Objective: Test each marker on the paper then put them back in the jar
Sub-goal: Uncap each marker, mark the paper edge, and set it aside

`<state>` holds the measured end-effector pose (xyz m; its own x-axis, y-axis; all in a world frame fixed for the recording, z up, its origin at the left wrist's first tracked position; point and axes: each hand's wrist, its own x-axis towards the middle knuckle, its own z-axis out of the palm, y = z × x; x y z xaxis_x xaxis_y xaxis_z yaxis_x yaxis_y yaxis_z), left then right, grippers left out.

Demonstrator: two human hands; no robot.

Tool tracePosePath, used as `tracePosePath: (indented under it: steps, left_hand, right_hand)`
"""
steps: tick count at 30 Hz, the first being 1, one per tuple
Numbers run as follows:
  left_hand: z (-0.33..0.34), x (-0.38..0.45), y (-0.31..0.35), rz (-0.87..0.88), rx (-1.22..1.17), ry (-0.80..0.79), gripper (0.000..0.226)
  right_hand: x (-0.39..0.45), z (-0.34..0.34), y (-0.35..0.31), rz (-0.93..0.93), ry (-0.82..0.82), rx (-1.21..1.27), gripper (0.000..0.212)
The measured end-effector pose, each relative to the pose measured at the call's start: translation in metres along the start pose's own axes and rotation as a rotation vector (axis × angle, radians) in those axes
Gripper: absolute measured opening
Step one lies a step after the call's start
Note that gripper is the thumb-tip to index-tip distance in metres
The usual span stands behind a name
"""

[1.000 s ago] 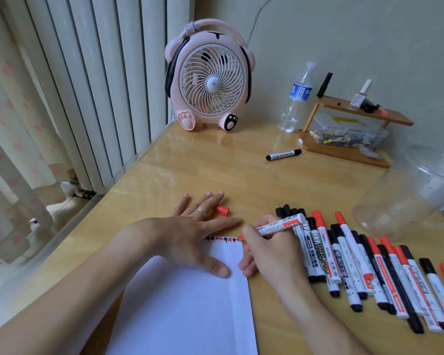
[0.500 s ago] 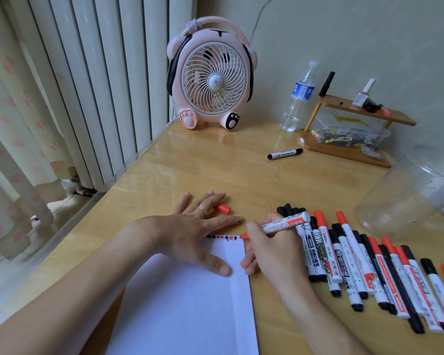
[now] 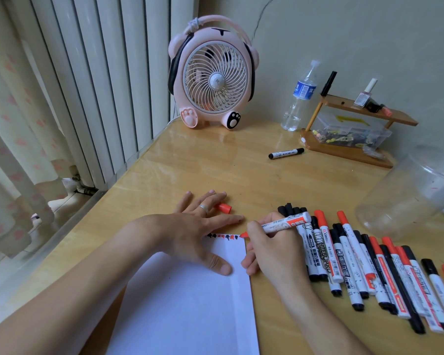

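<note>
Red marker [image 3: 283, 223] tip at paper [image 3: 190, 303] corner

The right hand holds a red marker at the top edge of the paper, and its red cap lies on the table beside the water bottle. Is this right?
Not quite. The head view shows the red cap lying by the fingers of the left hand, far from the water bottle. The rest holds: the right hand holds the red marker at the paper's top edge.

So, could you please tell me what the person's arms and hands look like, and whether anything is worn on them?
Both forearms are bare, with no sleeves in view. The left hand wears a plain silver ring on one finger. The right hand wears nothing visible: no ring, watch or glove.
</note>
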<state>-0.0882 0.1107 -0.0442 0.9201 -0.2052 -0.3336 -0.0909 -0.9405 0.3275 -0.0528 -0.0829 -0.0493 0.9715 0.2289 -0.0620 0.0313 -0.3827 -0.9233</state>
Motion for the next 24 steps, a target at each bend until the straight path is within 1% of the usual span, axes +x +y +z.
tracePosePath:
  steps: [8,13,15,17,19,20,22,23,24]
  left_hand:
    - [0.001,0.001,-0.002,0.014,0.003,0.008,0.103]
    - [0.002,0.002,-0.005,0.037,-0.017,0.026,0.102]
    - [0.002,0.002,-0.006,0.052,-0.038,0.063,0.094]
    - [0.0,0.002,-0.005,0.051,-0.03,0.119,0.077]
    - [-0.002,0.003,-0.004,0.055,-0.013,0.212,0.064]
    - [-0.002,0.004,-0.003,0.06,-0.014,0.272,0.062]
    - [-0.002,0.007,-0.004,0.056,-0.03,0.386,0.065]
    - [-0.002,0.01,-0.005,0.064,-0.033,0.445,0.063]
    - [-0.001,0.013,-0.007,0.087,-0.034,0.504,0.055]
  right_hand:
    - [0.001,-0.001,0.0,0.004,-0.022,-0.018,0.016]
    - [0.0,-0.001,0.0,-0.004,0.057,0.092,0.011]
    - [0.0,-0.002,0.0,-0.013,0.062,0.138,0.011]
    - [-0.001,-0.004,0.0,-0.02,0.046,0.173,0.011]
    - [-0.001,-0.006,0.001,-0.035,0.035,0.218,0.01]
    - [-0.002,-0.007,0.001,-0.047,0.028,0.241,0.01]
    - [-0.002,-0.008,0.001,-0.069,0.007,0.274,0.01]
    - [-0.002,-0.009,0.0,-0.082,-0.009,0.289,0.009]
    - [-0.003,-0.009,0.0,-0.099,-0.031,0.309,0.007]
